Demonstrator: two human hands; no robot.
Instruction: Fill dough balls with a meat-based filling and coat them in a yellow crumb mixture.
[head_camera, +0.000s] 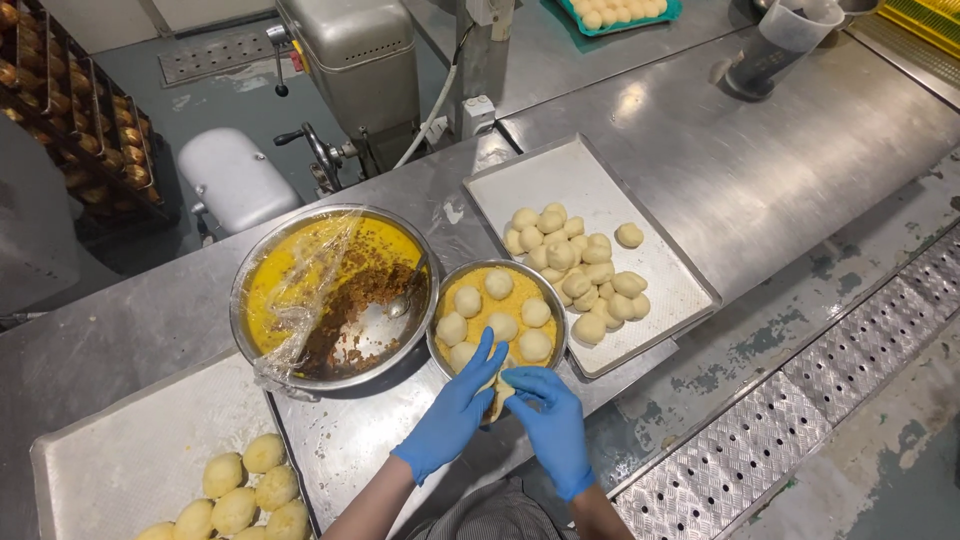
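Your two blue-gloved hands meet at the near rim of the small round metal bowl. Your left hand and right hand pinch one pale dough piece between their fingertips; it is mostly hidden. The bowl holds yellow crumbs and six smooth dough balls. To its left, a large steel bowl carries brown filling, a spoon and crumpled plastic film. The right tray holds about twenty plain balls; the near-left tray shows seven crumb-coated ones.
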